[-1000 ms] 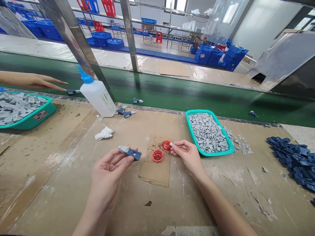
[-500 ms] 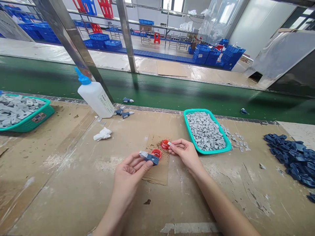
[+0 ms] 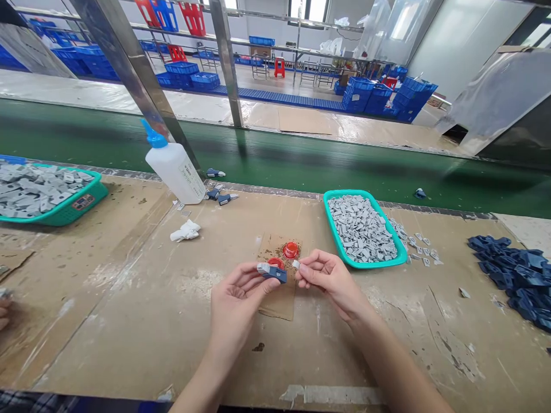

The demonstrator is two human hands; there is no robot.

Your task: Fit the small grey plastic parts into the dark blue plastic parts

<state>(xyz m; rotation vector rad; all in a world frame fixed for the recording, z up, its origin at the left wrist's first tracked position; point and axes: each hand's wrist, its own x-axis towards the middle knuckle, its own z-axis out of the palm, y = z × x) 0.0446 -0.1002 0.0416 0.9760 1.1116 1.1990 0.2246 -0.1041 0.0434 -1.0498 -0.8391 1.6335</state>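
Note:
In my left hand (image 3: 243, 295) is a dark blue plastic part with a light grey tip (image 3: 274, 273), pinched between thumb and fingers. My right hand (image 3: 325, 278) pinches a small light grey plastic piece (image 3: 296, 264) just to the right of it, a short gap apart. Behind the hands, two small red caps lie on a cardboard piece (image 3: 278, 307) speckled with brown spots. The far red cap (image 3: 291, 250) shows fully; the near red cap (image 3: 276, 263) is partly hidden by the blue part.
A green basket of small grey pieces (image 3: 365, 229) stands right of centre, with a dark blue parts pile (image 3: 512, 278) beyond. A white squeeze bottle (image 3: 175, 172), crumpled tissue (image 3: 186, 230) and another green basket (image 3: 81, 206) are left. Another person's hand (image 3: 3, 310) shows at the left edge. A green conveyor belt (image 3: 284, 160) runs behind.
My right hand has drawn the small grey piece nearer to me, away from the far red cap. The blue part now covers more of the near cap. Another person's hand has appeared at left.

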